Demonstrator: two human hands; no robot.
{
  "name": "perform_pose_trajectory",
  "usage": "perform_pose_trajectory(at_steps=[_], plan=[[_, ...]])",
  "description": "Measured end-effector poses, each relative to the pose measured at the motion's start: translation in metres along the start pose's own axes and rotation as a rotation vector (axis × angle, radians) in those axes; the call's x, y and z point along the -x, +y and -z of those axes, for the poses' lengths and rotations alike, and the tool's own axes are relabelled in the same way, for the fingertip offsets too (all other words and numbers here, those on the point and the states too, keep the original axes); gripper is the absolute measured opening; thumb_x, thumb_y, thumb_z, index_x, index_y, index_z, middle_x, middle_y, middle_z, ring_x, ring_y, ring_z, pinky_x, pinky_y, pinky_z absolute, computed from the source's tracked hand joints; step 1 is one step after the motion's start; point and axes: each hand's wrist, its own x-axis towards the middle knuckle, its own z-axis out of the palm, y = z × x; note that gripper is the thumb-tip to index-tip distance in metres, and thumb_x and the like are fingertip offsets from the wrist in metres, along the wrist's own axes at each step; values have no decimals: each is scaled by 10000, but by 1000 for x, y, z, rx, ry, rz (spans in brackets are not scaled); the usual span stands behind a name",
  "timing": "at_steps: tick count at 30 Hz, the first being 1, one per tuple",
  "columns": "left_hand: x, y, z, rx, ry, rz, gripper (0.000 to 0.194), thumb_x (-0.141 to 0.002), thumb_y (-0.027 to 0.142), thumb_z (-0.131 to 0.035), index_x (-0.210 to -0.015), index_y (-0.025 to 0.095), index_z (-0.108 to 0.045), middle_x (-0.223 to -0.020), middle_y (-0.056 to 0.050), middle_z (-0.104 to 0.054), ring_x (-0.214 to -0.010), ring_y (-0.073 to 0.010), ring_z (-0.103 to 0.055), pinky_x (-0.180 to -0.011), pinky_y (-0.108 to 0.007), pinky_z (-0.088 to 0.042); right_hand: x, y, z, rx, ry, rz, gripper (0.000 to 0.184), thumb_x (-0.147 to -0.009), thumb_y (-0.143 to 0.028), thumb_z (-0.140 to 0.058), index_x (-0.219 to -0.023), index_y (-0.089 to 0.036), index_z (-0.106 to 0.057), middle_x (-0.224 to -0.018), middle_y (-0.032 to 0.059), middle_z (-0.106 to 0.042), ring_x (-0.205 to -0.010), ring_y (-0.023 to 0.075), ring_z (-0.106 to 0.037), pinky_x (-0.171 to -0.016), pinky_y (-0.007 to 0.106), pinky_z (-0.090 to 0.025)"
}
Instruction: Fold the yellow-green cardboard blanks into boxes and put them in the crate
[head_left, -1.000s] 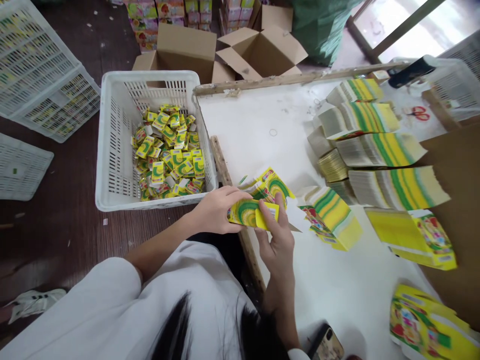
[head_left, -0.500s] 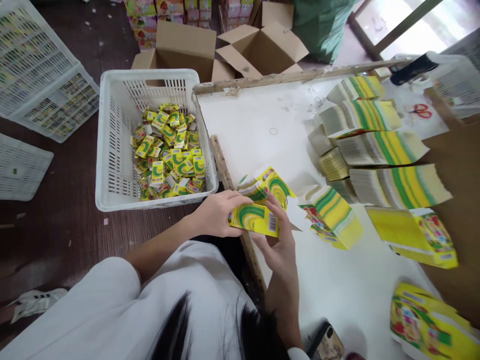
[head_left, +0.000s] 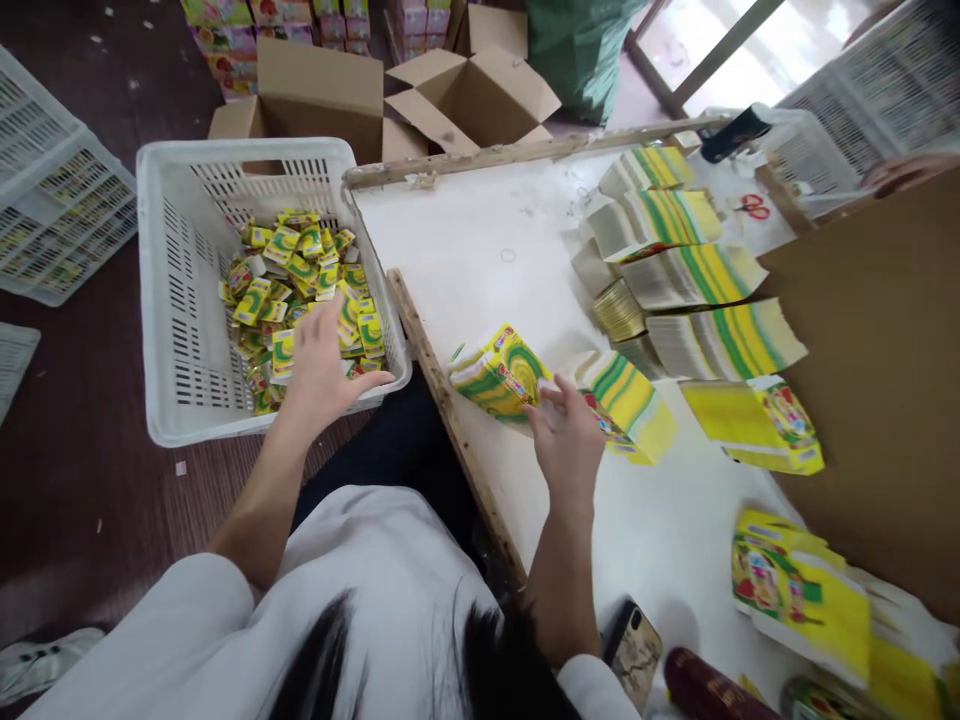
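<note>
My left hand is over the white plastic basket, thumb and fingers apart, holding nothing. Below it lies a heap of small yellow-green folded cartons. On the white table, my right hand has thumb and fingertips closed at the right end of a yellow carton, on top of a small pile of flat ones. Just right of that hand leans a fanned stack of flat cartons.
Further rows of flat cartons stand along the table's right side, near red scissors. A phone and a dark red cylinder lie at the front. Open cardboard boxes stand behind. Another person's hand shows at far right.
The folded carton that was between both hands is no longer in them. My left hand has moved left over the basket; my right hand has gone to the flat pile. The view has shifted right.
</note>
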Motion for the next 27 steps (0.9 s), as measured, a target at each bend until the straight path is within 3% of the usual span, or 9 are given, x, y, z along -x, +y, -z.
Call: perform_pose_trajectory(at_steps=[3,7,10,12,16,20,24,27], plan=[[6,15,-14,158,-129,-108,850,-766,439,-795,-1462,158,-397,-1476,-185,-503,-1393,-347,-446,-1176,-540,-316,-2,6,-8,-6,-19,4,341,-849,-404,-665,-1112,-187,-671,-966,93,-732,-922,260,-678,-902,454,-523],[13,38,-34,408,-287,-127,658,-823,425,-748,-1373,162,-500,-1377,-170,-601,-1308,-307,-541,-1117,-516,-408,-2,2,-8,-76,9,-69,410,-743,-375,-764,-1073,-182,-616,-914,60,-659,-835,242,-628,-849,445,-504],[20,49,-48,644,-376,-83,612,-805,414,-769,-1322,191,-531,-1264,-140,-673,-1209,-271,-622,-1076,-482,-457,1,-12,-1,-261,94,-144,453,-697,-334,-820,-1019,-221,-521,-860,6,-590,-774,201,-602,-781,381,-504],[27,56,-58,873,-420,-49,692,-770,470,-792,-1339,197,-509,-1237,-137,-687,-1166,-256,-652,-1048,-450,-489,6,-27,1,-445,80,-146,480,-690,-306,-837,-993,-246,-471,-826,-26,-565,-712,163,-589,-704,322,-506],[38,79,-71,1337,-400,69,893,-672,713,-749,-1370,217,-493,-1278,-141,-660,-1211,-299,-632,-969,-449,-548,27,-63,-5,-671,-258,-120,378,-773,-250,-780,-1011,-268,-487,-816,-35,-592,-702,141,-613,-634,267,-519],[38,100,-68,1461,-318,219,776,-747,808,-517,-1203,187,-609,-1042,-142,-695,-1087,-322,-667,-825,-477,-583,48,-83,-13,-853,-478,-110,320,-842,-344,-709,-1077,-313,-494,-899,-2,-637,-790,185,-669,-674,317,-581],[38,105,-66,1364,-138,291,719,-796,812,-352,-1067,192,-596,-843,-102,-616,-923,-278,-656,-762,-457,-574,58,-88,-15,-854,-560,-42,460,-792,-411,-758,-1181,-327,-528,-1028,31,-645,-952,240,-671,-814,381,-593],[42,100,-68,1283,-152,233,661,-798,794,-442,-1092,211,-545,-895,-75,-599,-878,-225,-621,-802,-423,-556,58,-88,-17,-800,-444,-58,466,-766,-351,-794,-1168,-335,-559,-1013,20,-649,-934,224,-669,-815,366,-589]])
